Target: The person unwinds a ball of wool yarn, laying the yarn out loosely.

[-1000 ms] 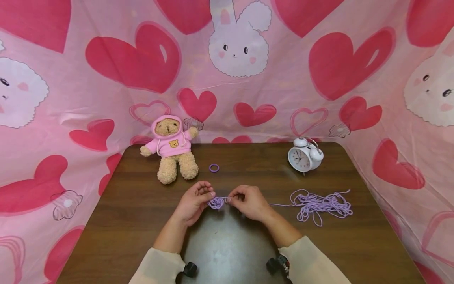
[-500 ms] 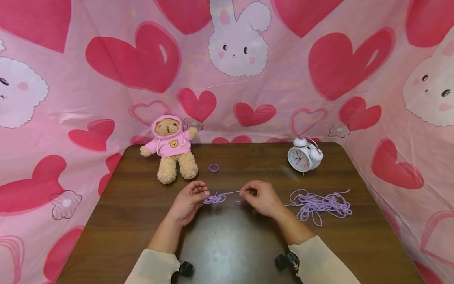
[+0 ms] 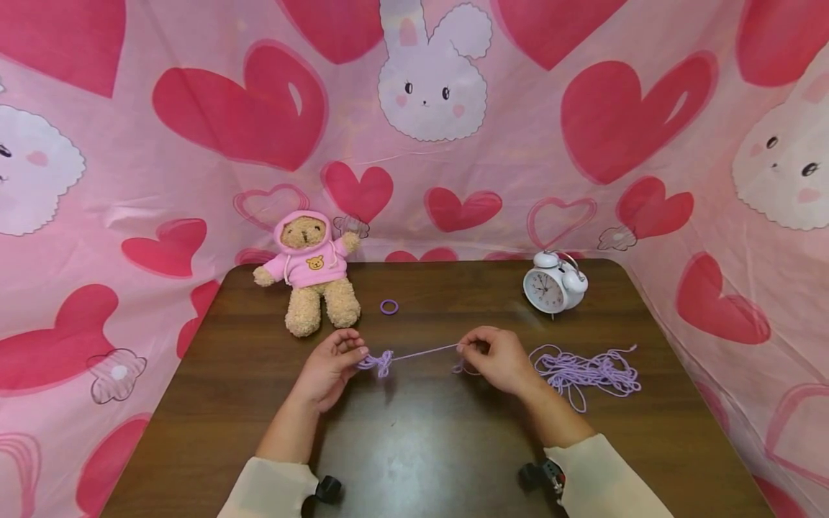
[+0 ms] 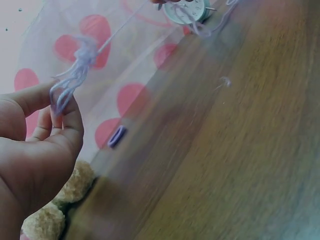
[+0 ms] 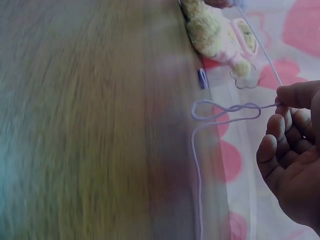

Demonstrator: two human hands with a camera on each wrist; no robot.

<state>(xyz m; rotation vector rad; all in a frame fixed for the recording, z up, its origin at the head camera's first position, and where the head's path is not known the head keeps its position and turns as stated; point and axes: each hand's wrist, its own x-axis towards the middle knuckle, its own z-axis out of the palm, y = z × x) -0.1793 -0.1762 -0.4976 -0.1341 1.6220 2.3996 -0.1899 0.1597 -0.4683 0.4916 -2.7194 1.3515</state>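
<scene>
A small looped bundle of lilac yarn (image 3: 383, 363) is pinched between the thumb and fingers of my left hand (image 3: 327, 368), above the middle of the table. From the bundle a single strand (image 3: 424, 353) runs taut to my right hand (image 3: 497, 357), whose thumb and index finger pinch it. Below that pinch, in the right wrist view, a slack loop of yarn (image 5: 225, 109) dangles, and its tail drops away. The left wrist view shows the gathered loops (image 4: 75, 80) standing out past my left fingertips.
A loose heap of the same yarn (image 3: 592, 374) lies on the table (image 3: 401, 446) to the right. Behind it stands a white alarm clock (image 3: 553, 282). A teddy bear in a pink hoodie (image 3: 314, 270) sits at back left, beside a purple ring (image 3: 388, 307).
My hands have moved apart, left hand leftward and right hand rightward. The strand between them has lengthened and pulled straight, and the bundle has shifted left with the left hand.
</scene>
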